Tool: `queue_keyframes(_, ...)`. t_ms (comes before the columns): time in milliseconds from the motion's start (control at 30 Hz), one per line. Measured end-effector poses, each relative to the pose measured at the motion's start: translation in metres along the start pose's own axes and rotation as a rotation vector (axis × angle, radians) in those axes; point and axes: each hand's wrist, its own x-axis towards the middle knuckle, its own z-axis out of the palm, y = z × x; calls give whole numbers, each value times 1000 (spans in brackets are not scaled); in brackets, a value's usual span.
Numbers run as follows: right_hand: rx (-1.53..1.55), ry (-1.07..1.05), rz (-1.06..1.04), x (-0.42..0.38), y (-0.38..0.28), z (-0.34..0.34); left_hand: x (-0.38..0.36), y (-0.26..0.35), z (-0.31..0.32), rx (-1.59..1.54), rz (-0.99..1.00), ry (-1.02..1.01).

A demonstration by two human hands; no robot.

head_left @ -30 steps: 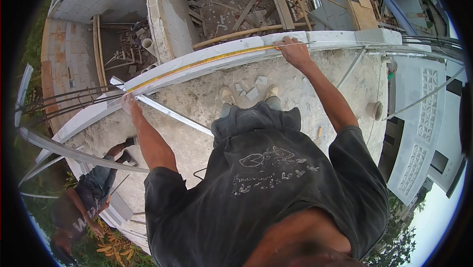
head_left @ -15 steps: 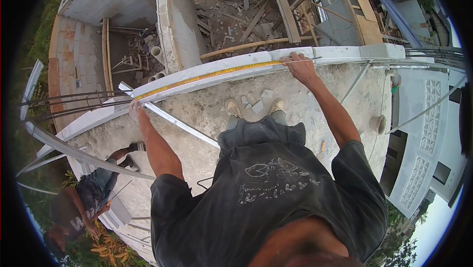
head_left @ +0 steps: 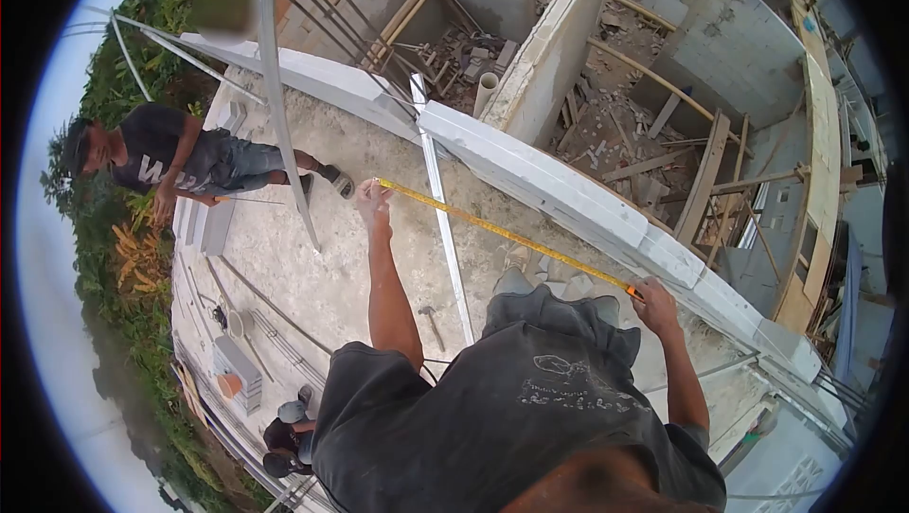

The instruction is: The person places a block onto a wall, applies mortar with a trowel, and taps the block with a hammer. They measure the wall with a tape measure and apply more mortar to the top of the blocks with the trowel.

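A yellow tape measure [head_left: 502, 231] is stretched between my two hands, over the concrete floor and in front of the low wall of white blocks [head_left: 568, 199]. Its free end is pinched in the fingers of my left hand [head_left: 373, 203]. At the other end my right hand [head_left: 653, 305] is wrapped round the orange-tipped case, which the fingers mostly hide. The tape passes above a shiny metal channel [head_left: 443, 205] that slopes down from the wall. Both hands are apart from the wall.
At the left a person [head_left: 170, 153] in dark clothes stands holding a thin rod. Another person [head_left: 287, 435] is lower down. A hammer [head_left: 431, 327] lies on the floor, near stacked blocks [head_left: 237, 371]. Beyond the wall are rubble and wooden poles [head_left: 705, 182].
The tape has come away from the top of the block wall, and both hands have drawn back from it. My view has turned to the left, showing more floor and a second person.
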Motion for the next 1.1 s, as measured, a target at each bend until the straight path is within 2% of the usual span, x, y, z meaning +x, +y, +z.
queue_keyframes(133,58,-145,-110,-21,36,0,-121,-44,-43,9,-150,112)
queue_keyframes(233,64,-187,-290,-34,51,-6,-236,-87,-15,-23,-220,56)
queue_keyframes(333,7,-206,-358,-55,47,-10,-346,-110,64,-150,-278,-2)
queue_keyframes(400,39,-205,-325,-76,34,-18,-406,-90,129,-216,-334,-49)
queue_keyframes(467,110,-145,-306,-93,35,-11,-447,-76,184,-238,-271,-179)
queue_keyframes(533,246,-106,-182,-111,26,-20,-476,-74,224,-172,-164,-391)
queue_keyframes(600,382,-5,-95,-128,19,-15,-493,-103,248,-74,-76,-536)
queue_keyframes(667,504,49,-1,-138,3,-24,-535,-59,244,-55,-209,-568)
queue_keyframes(733,547,28,62,-141,8,-14,-560,-35,230,-53,-496,-654)
queue_keyframes(833,480,158,-229,-152,6,8,-564,-54,200,-531,-822,-761)
queue_keyframes(867,501,-32,-201,-161,-7,-6,-549,-100,193,-573,-776,-821)
queue_keyframes(900,514,-79,-233,-163,-13,-1,-549,-104,183,-543,-784,-806)
queue_keyframes(967,519,-178,-308,-172,-20,13,-544,-104,166,-502,-792,-770)
queue_keyframes(1000,531,-140,-356,-174,-23,23,-544,-103,156,-448,-794,-762)
queue_keyframes(1100,804,-383,-340,-168,-29,51,-555,-84,115,-268,-808,-722)
